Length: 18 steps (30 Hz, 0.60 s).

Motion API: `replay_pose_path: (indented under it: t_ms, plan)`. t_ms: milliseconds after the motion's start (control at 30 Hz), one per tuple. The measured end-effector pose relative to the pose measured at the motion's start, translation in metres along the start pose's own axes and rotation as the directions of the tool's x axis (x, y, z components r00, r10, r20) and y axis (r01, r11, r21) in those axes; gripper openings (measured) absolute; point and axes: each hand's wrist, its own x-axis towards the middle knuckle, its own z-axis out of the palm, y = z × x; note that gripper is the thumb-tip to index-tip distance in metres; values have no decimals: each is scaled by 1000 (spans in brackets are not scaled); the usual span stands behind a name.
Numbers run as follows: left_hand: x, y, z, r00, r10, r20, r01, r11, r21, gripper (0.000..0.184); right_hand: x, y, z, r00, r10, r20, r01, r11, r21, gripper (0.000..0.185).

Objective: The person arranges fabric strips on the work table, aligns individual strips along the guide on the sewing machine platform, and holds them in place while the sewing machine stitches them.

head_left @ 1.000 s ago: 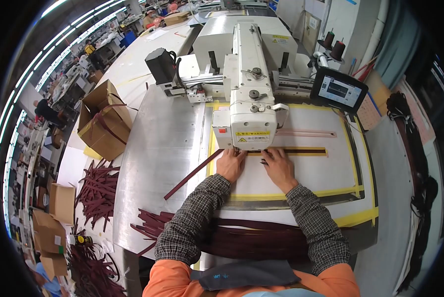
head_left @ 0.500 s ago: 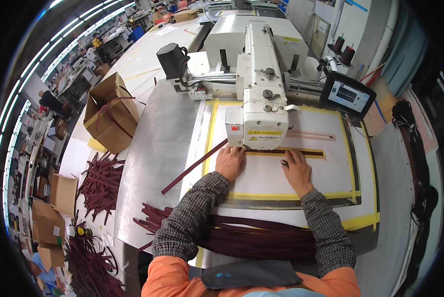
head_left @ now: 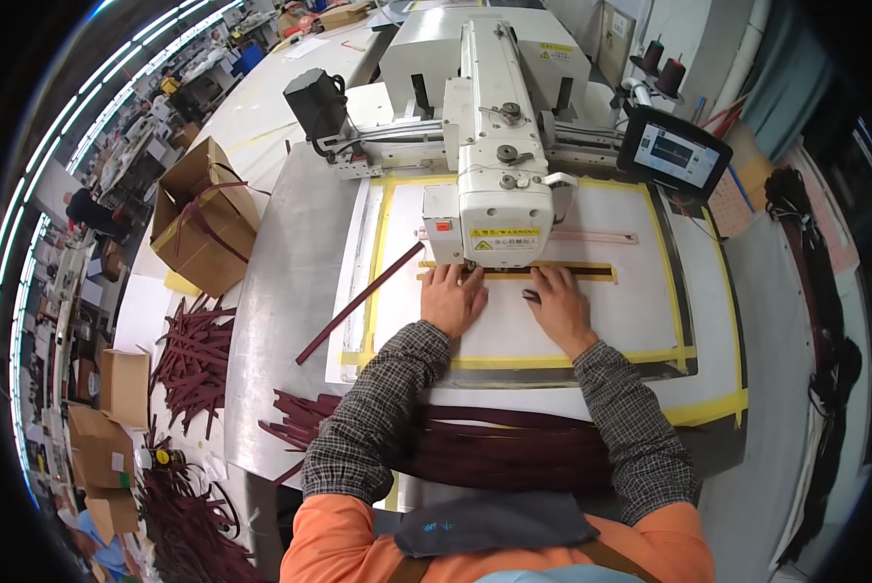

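Note:
My left hand rests on the white template sheet, its fingertips bent over a maroon strip in the yellow-edged slot, just below the sewing machine head. My right hand is to its right, fingertips at the same slot. A small dark object sticks out by the right thumb; its kind is unclear. Another maroon strip slants down and left from the head. What lies directly under the head is hidden.
A bundle of maroon strips lies in front of me. More strips are piled at left, beside an open cardboard box. A control screen stands at right, below thread spools. A metal plate borders the template.
The camera view has shifted, so the machine and table sit slightly further up and left. My left fingers look more bunched together; both hands stay at the slot.

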Motion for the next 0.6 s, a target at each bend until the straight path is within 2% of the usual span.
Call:
replay_pose_path:
  t_ms: [133,233,333,600]
  plan:
    - [-5,-11,0,1000,1,-25,-1,1000,-6,42,-6,19,-1,999,-26,-45,26,1000,3,51]
    - [-7,-17,-3,999,10,-46,-9,1000,23,42,-13,43,-9,999,35,0,-35,999,-42,52]
    - [-8,-23,-4,999,-10,-35,11,1000,28,40,-20,62,-18,997,69,-29,-70,997,-28,48]
    - [-1,-7,3,999,5,-34,-6,1000,-27,42,-17,42,-4,995,88,-42,-90,994,-56,52]
